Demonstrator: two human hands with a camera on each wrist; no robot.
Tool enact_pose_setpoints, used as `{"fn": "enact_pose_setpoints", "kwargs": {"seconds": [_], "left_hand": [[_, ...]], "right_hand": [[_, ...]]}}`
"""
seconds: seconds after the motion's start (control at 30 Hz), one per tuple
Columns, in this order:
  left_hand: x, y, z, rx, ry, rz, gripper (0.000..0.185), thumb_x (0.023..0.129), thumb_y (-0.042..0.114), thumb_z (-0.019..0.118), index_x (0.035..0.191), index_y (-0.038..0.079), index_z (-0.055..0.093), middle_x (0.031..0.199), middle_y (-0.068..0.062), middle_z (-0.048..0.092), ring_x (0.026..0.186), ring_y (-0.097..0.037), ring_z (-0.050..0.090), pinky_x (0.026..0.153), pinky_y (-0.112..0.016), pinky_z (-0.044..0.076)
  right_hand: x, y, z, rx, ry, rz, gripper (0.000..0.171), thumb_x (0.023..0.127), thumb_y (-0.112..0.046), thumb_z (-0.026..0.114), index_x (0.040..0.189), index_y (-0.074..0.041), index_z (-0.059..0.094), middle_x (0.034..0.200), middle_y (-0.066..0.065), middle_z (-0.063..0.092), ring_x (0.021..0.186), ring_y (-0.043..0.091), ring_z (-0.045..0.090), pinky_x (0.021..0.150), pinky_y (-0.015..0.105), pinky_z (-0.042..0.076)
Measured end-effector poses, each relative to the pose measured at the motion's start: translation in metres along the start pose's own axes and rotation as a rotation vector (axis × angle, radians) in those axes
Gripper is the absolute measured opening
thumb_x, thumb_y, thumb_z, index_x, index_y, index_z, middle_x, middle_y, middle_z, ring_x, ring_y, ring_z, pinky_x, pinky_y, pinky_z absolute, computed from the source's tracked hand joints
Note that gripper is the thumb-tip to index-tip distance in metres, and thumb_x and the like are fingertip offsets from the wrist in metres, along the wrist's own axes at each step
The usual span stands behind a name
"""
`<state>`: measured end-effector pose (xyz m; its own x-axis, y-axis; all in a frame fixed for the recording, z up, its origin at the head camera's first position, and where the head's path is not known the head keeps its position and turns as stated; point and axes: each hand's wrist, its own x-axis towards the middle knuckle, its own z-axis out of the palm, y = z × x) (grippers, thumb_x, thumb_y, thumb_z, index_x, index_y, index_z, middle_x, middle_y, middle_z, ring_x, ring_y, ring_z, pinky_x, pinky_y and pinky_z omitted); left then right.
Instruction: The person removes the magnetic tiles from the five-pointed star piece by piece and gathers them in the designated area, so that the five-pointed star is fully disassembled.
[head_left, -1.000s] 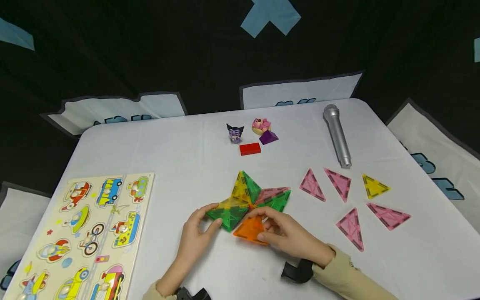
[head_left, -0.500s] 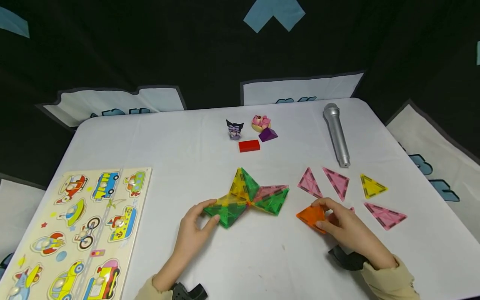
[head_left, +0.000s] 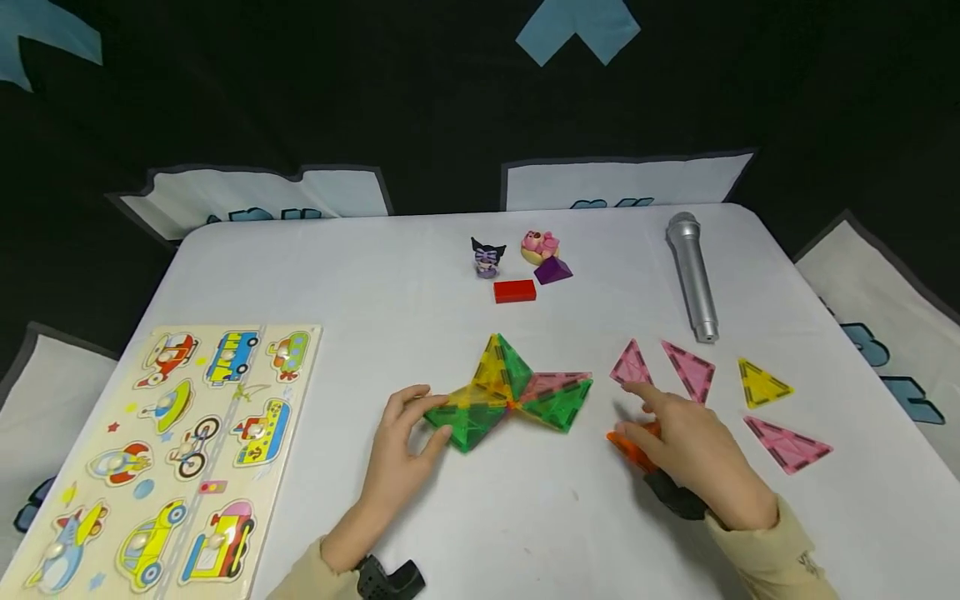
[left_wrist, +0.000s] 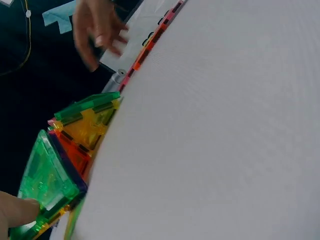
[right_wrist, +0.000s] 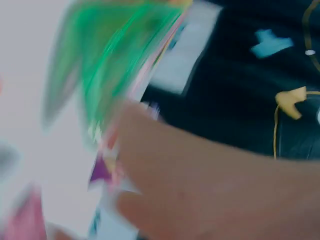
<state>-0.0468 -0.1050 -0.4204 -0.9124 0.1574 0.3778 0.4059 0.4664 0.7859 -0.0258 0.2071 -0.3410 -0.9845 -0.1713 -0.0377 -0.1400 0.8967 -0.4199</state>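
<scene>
A star-like shape of magnetic tiles [head_left: 497, 377], in green, yellow and pink, sits mid-table. My left hand [head_left: 405, 457] pinches its left point; in the left wrist view the thumb [left_wrist: 20, 212] presses on a green tile [left_wrist: 47, 175]. My right hand [head_left: 693, 454] hovers over an orange tile [head_left: 636, 448], partly hidden beneath it. In the left wrist view that hand [left_wrist: 99, 29] hangs with loose fingers, holding nothing, above the tiles on the table. Its index finger extends towards a pink triangular tile [head_left: 631, 364]. The right wrist view is blurred.
Other pink tiles [head_left: 690, 369] and a yellow tile [head_left: 761, 382] lie right. A silver toy microphone [head_left: 693, 279] rests behind them. Small figurines [head_left: 487, 260], a red block [head_left: 515, 291] and a purple block [head_left: 553, 271] stand at the back. A wooden puzzle board [head_left: 281, 408] is left.
My right hand pulled the orange tile off the star's lower side, carried it right and let it go near the pink tiles. My left hand stays on the star.
</scene>
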Motion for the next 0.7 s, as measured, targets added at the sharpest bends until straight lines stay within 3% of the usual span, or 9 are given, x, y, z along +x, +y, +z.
{"fn": "enact_pose_setpoints", "kwargs": {"seconds": [0.07,0.1,0.23,0.33,0.47,0.7], "left_hand": [[0.001,0.001,0.001,0.058,0.009,0.082,0.037,0.073,0.006,0.074,0.108,0.009,0.063,0.121,-0.013,0.047,0.110,-0.030,0.046,0.085,-0.049,0.040],[0.001,0.001,0.001,0.091,0.011,0.119,0.039,0.072,0.009,0.077,0.108,0.010,0.063,0.121,-0.014,0.046,0.109,-0.031,0.046,0.085,-0.049,0.040],[0.002,0.003,0.001,0.206,-0.012,0.173,0.054,0.061,0.023,0.084,0.108,0.012,0.061,0.120,-0.014,0.045,0.107,-0.032,0.046,0.085,-0.050,0.037],[0.002,0.006,0.001,0.307,-0.047,0.146,0.065,0.056,0.032,0.085,0.111,0.012,0.057,0.116,-0.013,0.044,0.100,-0.029,0.047,0.084,-0.049,0.038],[0.000,0.009,0.002,0.417,-0.054,0.073,0.075,0.055,0.039,0.085,0.114,0.007,0.051,0.106,-0.010,0.044,0.093,-0.025,0.046,0.082,-0.044,0.037],[-0.004,0.011,0.002,0.471,-0.028,0.026,0.075,0.053,0.043,0.084,0.102,0.003,0.044,0.086,-0.004,0.050,0.079,-0.021,0.048,0.079,-0.036,0.034]], "right_hand": [[0.007,-0.010,0.010,0.041,0.044,-0.074,0.057,0.080,-0.025,0.069,0.130,-0.009,0.047,0.118,0.020,0.053,0.090,0.031,0.058,0.075,0.048,0.046],[0.011,-0.015,0.017,0.065,0.060,-0.115,0.058,0.080,-0.025,0.070,0.131,-0.012,0.046,0.129,0.022,0.044,0.104,0.035,0.051,0.082,0.053,0.042],[0.028,-0.031,0.046,0.152,0.085,-0.216,0.061,0.080,-0.027,0.070,0.134,-0.021,0.044,0.142,0.023,0.022,0.128,0.044,0.017,0.089,0.064,0.028],[0.036,-0.038,0.062,0.242,0.081,-0.235,0.056,0.081,-0.028,0.069,0.132,-0.024,0.047,0.144,0.020,0.019,0.130,0.043,0.006,0.092,0.066,0.021],[0.039,-0.045,0.075,0.331,0.095,-0.240,0.049,0.081,-0.028,0.068,0.128,-0.025,0.054,0.143,0.019,0.022,0.131,0.042,0.002,0.094,0.068,0.009],[0.040,-0.053,0.089,0.410,0.198,-0.241,0.034,0.080,-0.019,0.070,0.113,-0.024,0.066,0.138,0.017,0.033,0.130,0.041,0.007,0.093,0.066,0.005]]}}
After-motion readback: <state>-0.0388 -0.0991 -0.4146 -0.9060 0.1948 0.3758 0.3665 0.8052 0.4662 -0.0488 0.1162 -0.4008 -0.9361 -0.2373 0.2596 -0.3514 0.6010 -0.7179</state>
